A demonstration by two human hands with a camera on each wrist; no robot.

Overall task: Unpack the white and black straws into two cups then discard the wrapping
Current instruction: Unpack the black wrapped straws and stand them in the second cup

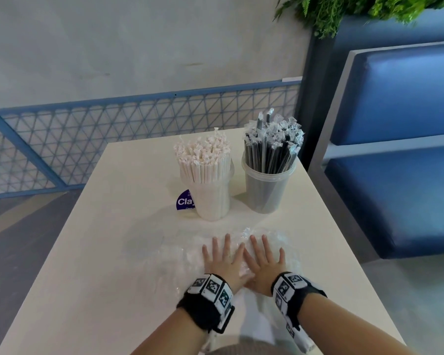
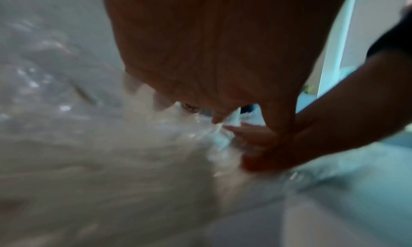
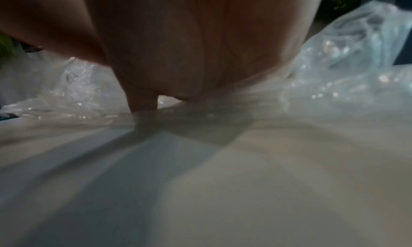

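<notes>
The clear plastic wrapping (image 1: 264,242) is hard to make out against the pale worktop (image 1: 92,265): in the head view only its glints and creases mark its outline, and its near edge cannot be traced. It lies flat on the near half of the worktop, under both hands. The left hand (image 1: 224,262) and the right hand (image 1: 263,265) lie side by side on it, palms down, fingers straight and spread, inner edges touching; neither grip is closed round anything, both only press on the film. Both wrist views are blurred and dim, filled mostly by the underside of a palm, with crumpled film bulging up at the sides (image 3: 347,60); the fingertips cannot be seen clearly there. At the far end of the worktop, well apart from the hands, stand two translucent cups side by side: the left cup (image 1: 212,201) is packed with upright white straws (image 1: 203,155), the right cup (image 1: 267,190) holds black straws (image 1: 272,147) in clear sleeves. A purple label (image 1: 185,201) lies partly hidden behind the left cup, its lettering cut off. A blue padded bench (image 1: 400,149) stands to the right, a blue mesh railing (image 1: 113,129) beyond, and green foliage (image 1: 344,8) is cut off at the top edge.
</notes>
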